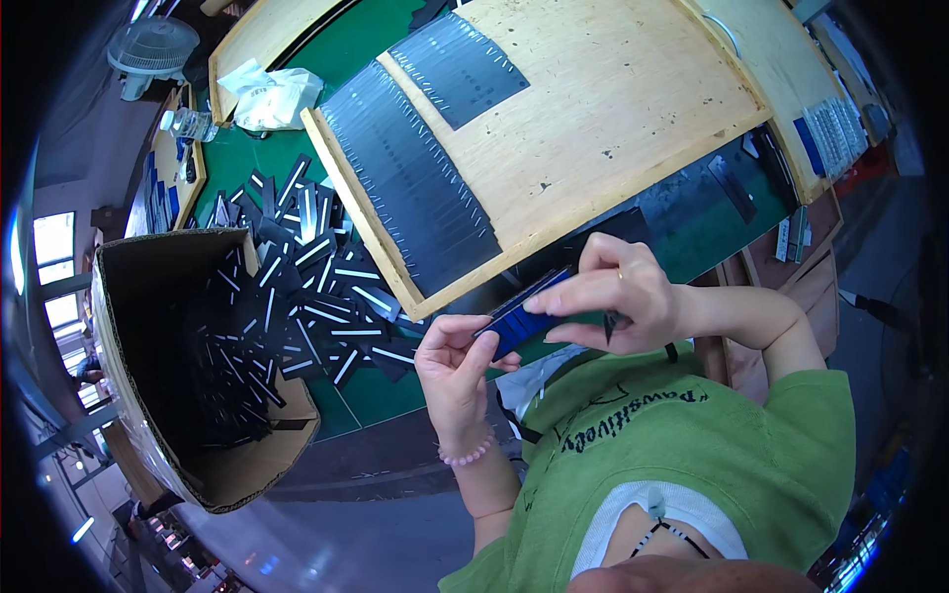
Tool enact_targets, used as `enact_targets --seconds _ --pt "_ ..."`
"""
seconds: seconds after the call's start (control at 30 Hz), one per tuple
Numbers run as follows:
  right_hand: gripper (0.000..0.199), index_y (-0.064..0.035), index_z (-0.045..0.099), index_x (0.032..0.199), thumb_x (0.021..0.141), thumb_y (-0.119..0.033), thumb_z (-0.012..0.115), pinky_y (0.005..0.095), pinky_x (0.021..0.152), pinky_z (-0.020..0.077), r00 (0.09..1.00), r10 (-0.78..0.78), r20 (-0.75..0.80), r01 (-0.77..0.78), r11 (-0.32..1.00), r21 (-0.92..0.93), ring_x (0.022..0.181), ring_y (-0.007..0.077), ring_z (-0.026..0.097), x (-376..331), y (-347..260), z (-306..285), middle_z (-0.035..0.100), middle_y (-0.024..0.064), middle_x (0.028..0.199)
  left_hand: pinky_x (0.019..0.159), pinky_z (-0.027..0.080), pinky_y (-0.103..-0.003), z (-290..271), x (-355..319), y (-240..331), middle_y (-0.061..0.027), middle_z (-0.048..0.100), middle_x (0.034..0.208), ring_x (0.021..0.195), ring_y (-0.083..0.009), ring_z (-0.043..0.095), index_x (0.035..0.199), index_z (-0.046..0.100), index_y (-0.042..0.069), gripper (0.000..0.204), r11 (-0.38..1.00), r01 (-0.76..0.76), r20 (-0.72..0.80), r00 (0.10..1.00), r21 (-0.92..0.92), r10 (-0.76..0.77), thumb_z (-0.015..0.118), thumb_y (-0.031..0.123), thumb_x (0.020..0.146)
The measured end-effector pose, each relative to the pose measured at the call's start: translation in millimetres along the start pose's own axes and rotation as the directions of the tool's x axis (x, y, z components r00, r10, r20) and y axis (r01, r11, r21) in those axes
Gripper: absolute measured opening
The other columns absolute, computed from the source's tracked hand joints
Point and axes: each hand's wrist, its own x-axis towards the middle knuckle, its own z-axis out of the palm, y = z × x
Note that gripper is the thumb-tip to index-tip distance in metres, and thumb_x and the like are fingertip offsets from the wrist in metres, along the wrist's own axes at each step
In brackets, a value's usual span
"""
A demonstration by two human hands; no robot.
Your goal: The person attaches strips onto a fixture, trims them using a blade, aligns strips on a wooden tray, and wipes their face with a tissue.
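Note:
Between my hands is a flat, dark rectangular piece (521,324) with a blue face, tilted in front of my shirt. My left hand (455,374) pinches its lower left end between thumb and fingers. At the upper right end, the fingers of my right hand (625,298) close on its edge. A small dark pointed thing shows under the right palm; its kind cannot be made out. Just beyond my hands is a shallow wooden tray (633,119). Overlapping dark flat strips (415,178) lie in two rows at its left side.
An open cardboard box (282,460) lies at the left, with loose black strips (316,287) with white bars spilling from it onto the green table (381,400). Behind are a white plastic bag (269,94), a clear bottle (190,126) and a fan (153,49).

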Motion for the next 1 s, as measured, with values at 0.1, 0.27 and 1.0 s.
enact_targets --seconds 0.1,0.27,1.0 --pt "0.037 -0.0123 0.066 0.099 0.064 -0.007 0.077 0.0217 0.043 0.0409 0.996 -0.076 0.034 0.078 0.995 -0.058 0.057 0.0126 0.045 -3 2 2 0.070 -0.0019 0.095 0.056 0.058 -0.027 0 -1 1 -0.0154 0.068 0.083 0.062 -0.0176 0.067 0.095 0.058 -0.005 0.012 1.000 0.001 -0.026 1.000 -0.021 -0.001 0.063 -0.005 0.085" --pt "0.022 -0.0152 0.065 0.089 0.068 -0.011 0.070 0.0181 0.044 0.0318 0.965 -0.230 0.128 0.257 0.929 -0.266 0.054 0.0108 0.033 -5 4 3 0.071 -0.0022 0.106 0.057 0.059 -0.028 -1 -2 -3 -0.0151 0.068 0.082 0.062 -0.0182 0.067 0.096 0.059 -0.005 0.013 1.000 -0.015 -0.043 0.999 -0.027 0.014 0.063 -0.007 0.084" --pt "0.019 -0.0053 0.052 0.085 0.074 0.002 0.066 0.0213 0.068 0.0308 0.764 0.645 -0.031 -0.607 0.734 0.305 0.073 0.0076 0.038 -16 25 -14 0.043 -0.0011 0.081 0.073 0.056 -0.024 13 -3 -4 -0.0050 0.067 0.086 0.078 -0.0111 0.067 0.088 0.065 0.000 0.015 0.987 -0.157 0.117 0.981 0.025 0.153 0.067 -0.011 0.078"
